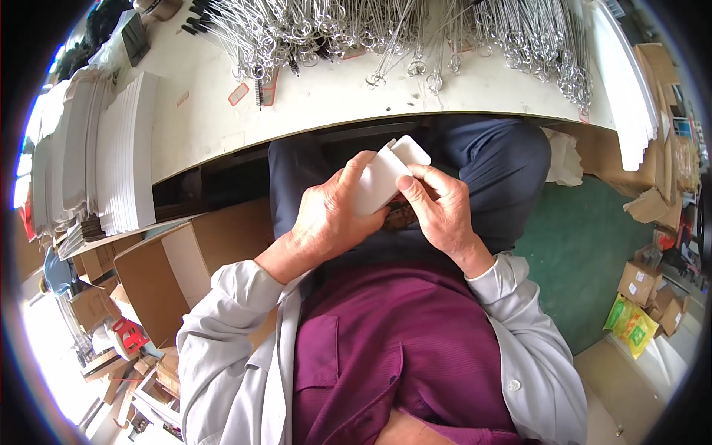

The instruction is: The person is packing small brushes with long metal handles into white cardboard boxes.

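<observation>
Over dark-blue cloth trousers (497, 152) | smooth white card-like rectangular box (374, 182), rounded flap (412, 150) raised — clasped along its sides by the left hand (330, 208) | flapped end pinched by the right hand (443, 209)

Looks like smooth, matt card on the white box (375, 184) near centre, shiny metal on looped wires (393, 24) along the top.

Yellow bag (633, 325) beside cardboard boxes (639, 282), right; brown carton (152, 280), left.
</observation>
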Available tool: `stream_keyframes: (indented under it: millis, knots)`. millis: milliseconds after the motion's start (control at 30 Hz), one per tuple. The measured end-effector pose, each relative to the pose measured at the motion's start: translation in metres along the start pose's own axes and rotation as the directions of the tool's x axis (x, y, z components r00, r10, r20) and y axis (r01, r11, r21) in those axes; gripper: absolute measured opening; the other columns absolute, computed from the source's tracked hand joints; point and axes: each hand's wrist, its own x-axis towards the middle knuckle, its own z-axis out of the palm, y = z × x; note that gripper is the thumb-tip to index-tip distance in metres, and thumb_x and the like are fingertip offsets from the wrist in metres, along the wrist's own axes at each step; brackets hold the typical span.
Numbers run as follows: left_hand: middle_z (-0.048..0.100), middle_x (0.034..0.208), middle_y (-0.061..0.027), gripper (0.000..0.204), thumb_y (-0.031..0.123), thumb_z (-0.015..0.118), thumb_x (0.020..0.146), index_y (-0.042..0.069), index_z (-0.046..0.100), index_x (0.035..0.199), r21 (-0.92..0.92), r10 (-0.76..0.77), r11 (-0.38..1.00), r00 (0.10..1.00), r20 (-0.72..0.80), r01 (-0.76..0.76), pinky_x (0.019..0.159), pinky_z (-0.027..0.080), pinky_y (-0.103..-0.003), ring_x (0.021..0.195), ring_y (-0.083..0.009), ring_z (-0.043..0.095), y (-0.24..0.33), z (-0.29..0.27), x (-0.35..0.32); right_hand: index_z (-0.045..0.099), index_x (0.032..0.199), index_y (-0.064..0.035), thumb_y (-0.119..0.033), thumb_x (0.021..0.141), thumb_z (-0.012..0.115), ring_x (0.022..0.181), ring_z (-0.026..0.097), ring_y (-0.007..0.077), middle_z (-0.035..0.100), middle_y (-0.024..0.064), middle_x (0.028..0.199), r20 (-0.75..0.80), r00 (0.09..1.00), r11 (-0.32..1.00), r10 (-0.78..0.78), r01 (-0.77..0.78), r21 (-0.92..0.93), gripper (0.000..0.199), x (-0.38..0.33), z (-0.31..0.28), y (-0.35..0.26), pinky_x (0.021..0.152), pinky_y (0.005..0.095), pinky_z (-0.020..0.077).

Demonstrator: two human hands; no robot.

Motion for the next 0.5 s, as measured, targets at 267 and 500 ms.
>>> stream_keyframes:
  millis: [267,500]
  knots:
    - [0.072,0.102,-0.0215,0.073,0.021,0.085,0.078,0.013,0.047,0.139,-0.120,-0.052,0.991,0.998,0.034,0.056,0.077,0.060,-0.042,0.091,-0.0378,0.074,0.005,0.008,0.001,0.071,0.092,0.0035,-0.020,0.101,0.065,0.058,0.057,0.0083,0.065,0.0092,0.064,0.135,0.984,0.991,0.113,-0.101,-0.090,0.026,-0.003,0.000,-0.001,0.053,0.0290,0.0456]
    - [0.070,0.103,-0.0182,0.064,0.026,0.084,0.077,0.015,0.051,0.131,-0.110,0.041,0.993,0.999,-0.008,-0.042,0.074,0.061,-0.045,0.089,-0.0388,0.073,-0.006,0.020,0.004,0.065,0.118,0.0037,-0.014,0.099,0.068,0.076,0.069,0.0109,0.074,0.0133,0.088,0.073,0.993,0.985,-0.092,0.101,-0.143,0.026,-0.008,0.014,0.004,0.064,0.0302,0.0544]
